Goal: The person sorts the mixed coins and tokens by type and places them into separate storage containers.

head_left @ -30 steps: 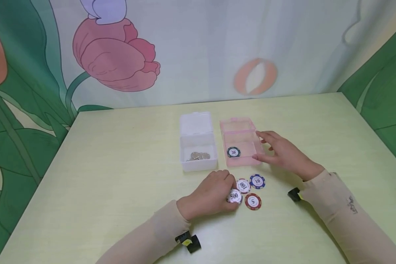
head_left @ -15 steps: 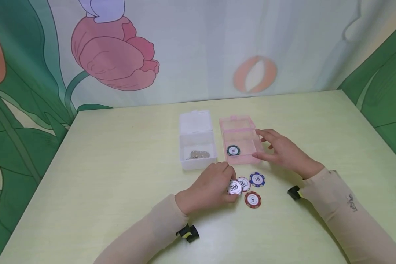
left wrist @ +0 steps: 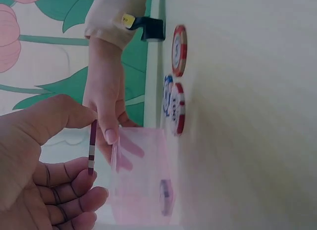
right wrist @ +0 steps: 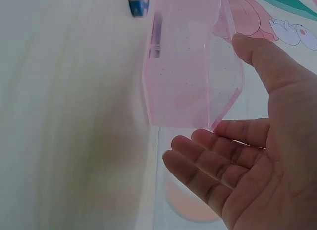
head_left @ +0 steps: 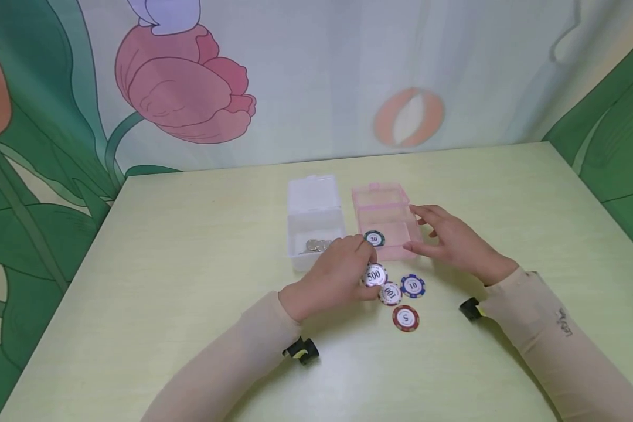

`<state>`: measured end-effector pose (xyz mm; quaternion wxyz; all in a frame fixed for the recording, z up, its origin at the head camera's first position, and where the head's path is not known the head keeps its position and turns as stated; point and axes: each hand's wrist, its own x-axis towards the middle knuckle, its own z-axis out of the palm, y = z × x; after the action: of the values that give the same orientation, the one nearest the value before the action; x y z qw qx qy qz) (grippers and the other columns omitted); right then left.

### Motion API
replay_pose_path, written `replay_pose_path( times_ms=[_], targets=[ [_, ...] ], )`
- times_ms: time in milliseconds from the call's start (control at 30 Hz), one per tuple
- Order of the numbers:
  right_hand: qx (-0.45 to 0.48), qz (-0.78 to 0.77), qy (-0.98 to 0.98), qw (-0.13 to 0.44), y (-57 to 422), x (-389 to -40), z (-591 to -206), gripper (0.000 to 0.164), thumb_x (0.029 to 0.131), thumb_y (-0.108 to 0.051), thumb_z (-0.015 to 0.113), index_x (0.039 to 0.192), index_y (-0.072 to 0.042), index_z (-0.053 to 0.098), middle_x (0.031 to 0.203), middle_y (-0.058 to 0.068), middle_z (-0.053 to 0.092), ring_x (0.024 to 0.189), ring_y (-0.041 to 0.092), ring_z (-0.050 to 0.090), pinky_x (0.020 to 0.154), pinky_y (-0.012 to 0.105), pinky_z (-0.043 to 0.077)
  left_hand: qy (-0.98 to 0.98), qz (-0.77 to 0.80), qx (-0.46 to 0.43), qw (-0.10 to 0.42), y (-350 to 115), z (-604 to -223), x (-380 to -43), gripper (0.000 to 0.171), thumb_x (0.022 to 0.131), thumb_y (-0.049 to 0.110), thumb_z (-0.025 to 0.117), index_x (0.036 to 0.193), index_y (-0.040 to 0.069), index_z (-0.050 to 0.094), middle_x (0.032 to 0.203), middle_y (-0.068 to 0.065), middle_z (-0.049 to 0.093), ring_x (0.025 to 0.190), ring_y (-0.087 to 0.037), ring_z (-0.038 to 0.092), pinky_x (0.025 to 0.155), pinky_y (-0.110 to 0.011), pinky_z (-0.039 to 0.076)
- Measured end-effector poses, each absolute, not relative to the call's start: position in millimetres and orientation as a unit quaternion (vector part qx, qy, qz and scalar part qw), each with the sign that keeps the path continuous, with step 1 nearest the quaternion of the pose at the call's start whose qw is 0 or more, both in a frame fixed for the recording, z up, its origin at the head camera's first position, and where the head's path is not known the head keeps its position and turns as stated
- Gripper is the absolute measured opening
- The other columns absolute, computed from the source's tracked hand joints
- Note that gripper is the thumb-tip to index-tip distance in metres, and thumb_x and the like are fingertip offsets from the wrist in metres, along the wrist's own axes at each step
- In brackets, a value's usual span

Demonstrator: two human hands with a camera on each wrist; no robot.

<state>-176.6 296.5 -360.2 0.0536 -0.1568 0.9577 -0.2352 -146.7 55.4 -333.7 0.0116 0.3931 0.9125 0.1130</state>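
Observation:
My left hand (head_left: pixel 334 272) pinches a white poker chip marked 500 (head_left: pixel 374 274) between thumb and fingers. In the left wrist view that chip (left wrist: pixel 92 148) is seen edge-on, above the table. My right hand (head_left: pixel 451 240) holds the right end of an open pink plastic box (head_left: pixel 392 253), thumb and index finger at its edges. Inside the box lies a green-rimmed 20 chip (head_left: pixel 374 238). On the table in front are a 100 chip (head_left: pixel 390 294), a blue 10 chip (head_left: pixel 413 285) and a red 5 chip (head_left: pixel 405 318).
Left of the pink box stands an open clear-white plastic box (head_left: pixel 307 262) with several silver coins (head_left: pixel 315 245) in it, partly hidden by my left hand. The pale table (head_left: pixel 163 281) ends at a printed curtain (head_left: pixel 316 88) behind.
My left hand has lifted the 500 chip off the table and carried it up and forward toward the pink box. The right hand stays at the box.

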Motion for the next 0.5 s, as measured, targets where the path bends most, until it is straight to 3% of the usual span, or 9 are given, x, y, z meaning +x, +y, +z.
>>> replay_pose_path(
  times_ms=[500],
  targets=[
    [-0.149, -0.239, 0.958, 0.059, 298, -177, -361, 0.081, 0.080, -0.047, 0.062, 0.141, -0.008, 0.027, 0.139, 0.014, 0.036, 0.107, 0.029, 0.053, 0.083, 0.043, 0.049, 0.919, 0.128, 0.372, -0.015, 65, -325, -176, 0.039, 0.073, 0.036, 0.069, 0.095, 0.008, 0.054, 0.087, 0.000, 0.052, 0.079, -0.013, 0.045, 0.074, -0.025, 0.040]
  ],
)
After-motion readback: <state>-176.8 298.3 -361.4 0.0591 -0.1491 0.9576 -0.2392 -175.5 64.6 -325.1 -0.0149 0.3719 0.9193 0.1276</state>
